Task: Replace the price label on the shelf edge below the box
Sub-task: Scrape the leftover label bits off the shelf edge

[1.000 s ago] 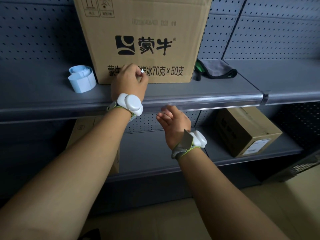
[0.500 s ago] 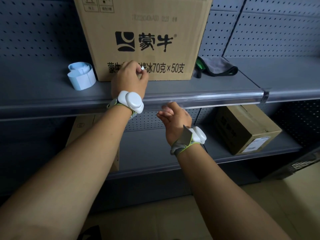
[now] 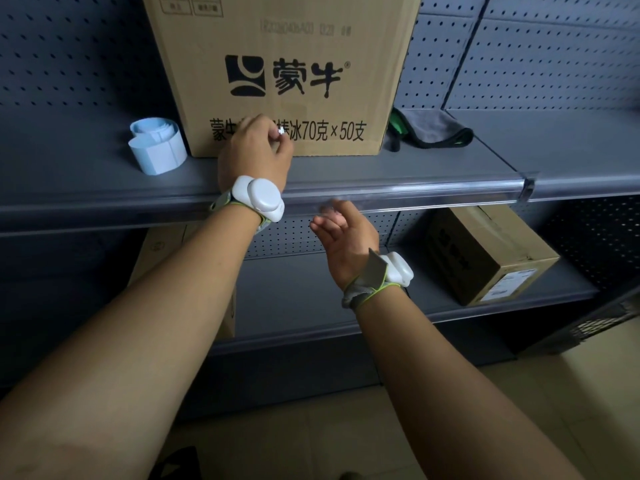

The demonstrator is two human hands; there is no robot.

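A large brown cardboard box point(image 3: 294, 46) with black print stands on the grey upper shelf point(image 3: 433, 164). Along the shelf's front runs a clear plastic label strip point(image 3: 415, 195). My left hand point(image 3: 254, 154) is over the shelf in front of the box, its fingers pinched on a small crumpled white scrap of label point(image 3: 280, 130). Just below the strip, my right hand point(image 3: 346, 237) is palm up with fingers loosely curled and apart, holding nothing. A roll of light blue labels point(image 3: 156, 147) stands on the shelf left of the box.
A grey cloth with green trim point(image 3: 429, 128) lies right of the box. On the lower shelf sit a smaller brown box point(image 3: 485, 251) at right and another carton point(image 3: 162, 244) at left. Perforated back panels point(image 3: 519, 57) close the rear.
My right hand has risen slightly toward the label strip. The left hand holds its place with the scrap pinched.
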